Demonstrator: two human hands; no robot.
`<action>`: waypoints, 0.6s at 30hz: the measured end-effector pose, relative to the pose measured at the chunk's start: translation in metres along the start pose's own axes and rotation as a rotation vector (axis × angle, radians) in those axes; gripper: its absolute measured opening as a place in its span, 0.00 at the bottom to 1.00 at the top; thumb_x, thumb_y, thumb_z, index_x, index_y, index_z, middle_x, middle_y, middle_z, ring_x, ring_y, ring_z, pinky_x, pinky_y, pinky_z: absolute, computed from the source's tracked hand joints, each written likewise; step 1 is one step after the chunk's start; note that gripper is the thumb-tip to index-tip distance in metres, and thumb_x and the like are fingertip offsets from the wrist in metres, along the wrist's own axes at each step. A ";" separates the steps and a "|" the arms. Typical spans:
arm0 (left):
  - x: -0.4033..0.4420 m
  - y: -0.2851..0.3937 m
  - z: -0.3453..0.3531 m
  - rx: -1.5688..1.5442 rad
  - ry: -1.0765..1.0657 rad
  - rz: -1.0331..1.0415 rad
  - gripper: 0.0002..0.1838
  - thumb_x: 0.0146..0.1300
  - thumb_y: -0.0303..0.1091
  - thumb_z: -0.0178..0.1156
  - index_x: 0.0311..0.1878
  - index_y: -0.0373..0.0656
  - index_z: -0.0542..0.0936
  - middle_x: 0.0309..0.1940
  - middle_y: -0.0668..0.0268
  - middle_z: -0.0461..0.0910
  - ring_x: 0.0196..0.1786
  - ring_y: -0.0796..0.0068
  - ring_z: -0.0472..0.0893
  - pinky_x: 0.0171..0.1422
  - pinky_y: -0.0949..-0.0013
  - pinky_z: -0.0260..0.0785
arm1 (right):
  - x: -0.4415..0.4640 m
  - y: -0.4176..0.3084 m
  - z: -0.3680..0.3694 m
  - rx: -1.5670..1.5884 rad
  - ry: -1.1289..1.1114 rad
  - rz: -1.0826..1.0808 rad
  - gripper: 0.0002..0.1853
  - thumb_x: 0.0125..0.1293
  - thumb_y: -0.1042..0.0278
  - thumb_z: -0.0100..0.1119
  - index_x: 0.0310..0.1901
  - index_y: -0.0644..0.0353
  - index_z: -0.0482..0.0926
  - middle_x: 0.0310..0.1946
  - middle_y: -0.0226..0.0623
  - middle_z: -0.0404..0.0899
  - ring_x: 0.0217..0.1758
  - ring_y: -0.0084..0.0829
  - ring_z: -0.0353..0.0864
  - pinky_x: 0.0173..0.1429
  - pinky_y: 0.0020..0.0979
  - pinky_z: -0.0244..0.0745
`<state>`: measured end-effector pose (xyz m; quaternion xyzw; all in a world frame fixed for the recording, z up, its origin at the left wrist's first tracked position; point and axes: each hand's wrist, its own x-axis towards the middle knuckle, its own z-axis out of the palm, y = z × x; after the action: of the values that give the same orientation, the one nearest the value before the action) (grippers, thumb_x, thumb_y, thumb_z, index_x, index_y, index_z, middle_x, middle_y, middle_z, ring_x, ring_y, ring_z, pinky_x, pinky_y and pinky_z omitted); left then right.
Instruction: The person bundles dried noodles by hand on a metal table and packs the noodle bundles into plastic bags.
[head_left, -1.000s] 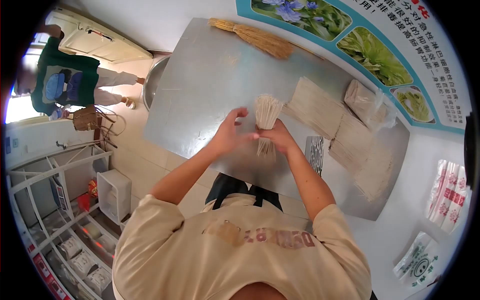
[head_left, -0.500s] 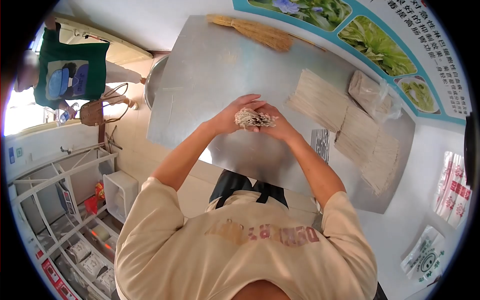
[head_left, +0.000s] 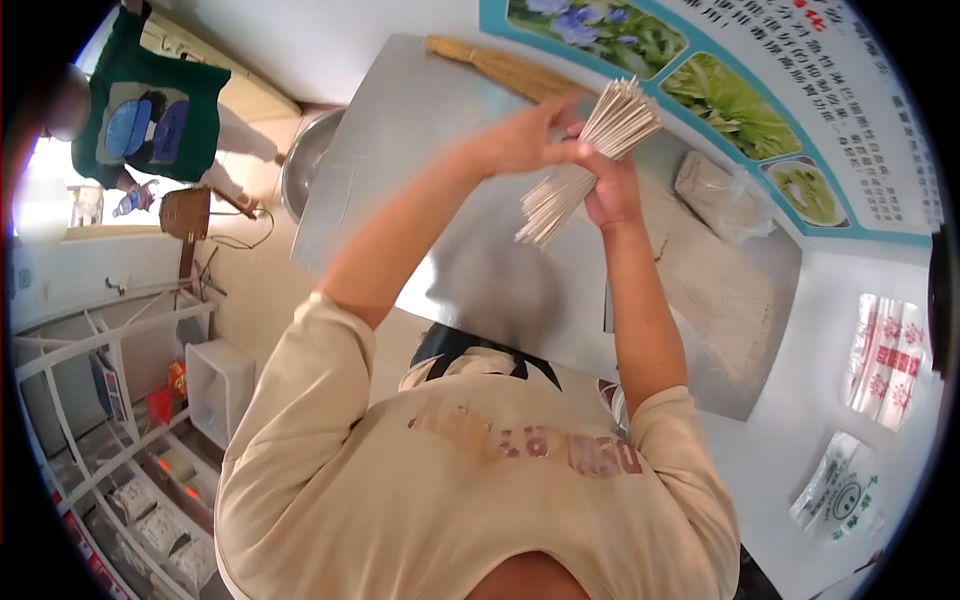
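A bundle of dried noodles (head_left: pixel 570 190), long, thin and pale, is held tilted above the metal table. My right hand (head_left: pixel 612 188) is closed around its middle, and the strands stick out on both sides. My left hand (head_left: pixel 530 135) is beside the bundle's upper left, blurred by motion, with its fingers apart near my right thumb. Whether it touches the strands is hard to tell. More dried noodles (head_left: pixel 725 300) lie spread flat on the table's right side, partly hidden behind my right forearm.
A straw broom (head_left: pixel 500 68) lies along the far edge of the metal table (head_left: pixel 390 130). A plastic-wrapped package (head_left: pixel 715 185) sits at the right, below a wall poster (head_left: pixel 730 105). At the left stand another person (head_left: pixel 150 120), a metal basin (head_left: pixel 305 165) and a white rack (head_left: pixel 110 350).
The bundle has gone from between both hands near the table's front edge to up and right, now in my right hand. My left hand has moved forward and its fingers have come off the bundle.
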<state>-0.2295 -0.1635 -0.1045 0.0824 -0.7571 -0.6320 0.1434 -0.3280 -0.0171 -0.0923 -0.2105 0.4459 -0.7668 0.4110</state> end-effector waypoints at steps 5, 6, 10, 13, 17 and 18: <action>-0.068 -0.013 0.072 0.199 -0.091 -0.462 0.46 0.51 0.54 0.76 0.64 0.34 0.68 0.48 0.51 0.82 0.52 0.60 0.83 0.57 0.58 0.74 | 0.001 0.027 -0.041 0.206 0.286 0.200 0.15 0.59 0.79 0.67 0.47 0.62 0.76 0.33 0.37 0.78 0.35 0.36 0.82 0.42 0.40 0.82; -0.076 -0.013 0.084 0.240 -0.042 -0.523 0.41 0.52 0.50 0.76 0.61 0.34 0.70 0.44 0.52 0.83 0.47 0.59 0.84 0.53 0.57 0.75 | 0.000 0.036 -0.049 0.242 0.332 0.283 0.14 0.60 0.78 0.66 0.46 0.61 0.75 0.33 0.38 0.78 0.34 0.36 0.81 0.42 0.41 0.82; -0.091 -0.019 0.103 0.429 -0.004 -0.534 0.35 0.54 0.44 0.72 0.58 0.33 0.70 0.38 0.56 0.83 0.39 0.60 0.84 0.45 0.56 0.76 | -0.015 0.028 -0.037 0.249 0.403 0.415 0.15 0.63 0.69 0.70 0.47 0.60 0.75 0.34 0.38 0.77 0.38 0.37 0.81 0.44 0.40 0.81; -0.107 -0.010 0.088 -0.034 -0.027 -0.609 0.27 0.58 0.39 0.67 0.57 0.37 0.71 0.36 0.60 0.80 0.36 0.66 0.82 0.40 0.61 0.74 | -0.038 0.014 -0.024 0.155 0.349 0.395 0.31 0.67 0.44 0.68 0.56 0.64 0.74 0.46 0.43 0.80 0.51 0.40 0.81 0.57 0.46 0.77; -0.143 -0.042 0.064 -1.161 -0.268 -0.610 0.20 0.62 0.31 0.61 0.56 0.39 0.72 0.34 0.68 0.74 0.31 0.77 0.74 0.37 0.70 0.70 | -0.067 0.048 -0.072 0.171 0.038 0.543 0.68 0.59 0.15 0.49 0.78 0.73 0.39 0.79 0.60 0.48 0.84 0.51 0.46 0.81 0.55 0.48; -0.147 -0.050 0.062 -1.510 -0.381 -0.676 0.18 0.63 0.29 0.60 0.56 0.40 0.72 0.33 0.70 0.71 0.30 0.78 0.72 0.37 0.72 0.69 | -0.080 0.058 -0.078 0.167 0.106 0.655 0.69 0.59 0.15 0.48 0.78 0.73 0.34 0.80 0.59 0.40 0.85 0.50 0.39 0.81 0.56 0.46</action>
<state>-0.1135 -0.0704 -0.1795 0.0786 -0.0781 -0.9798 -0.1665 -0.3102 0.0733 -0.1789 0.0183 0.4463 -0.6375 0.6277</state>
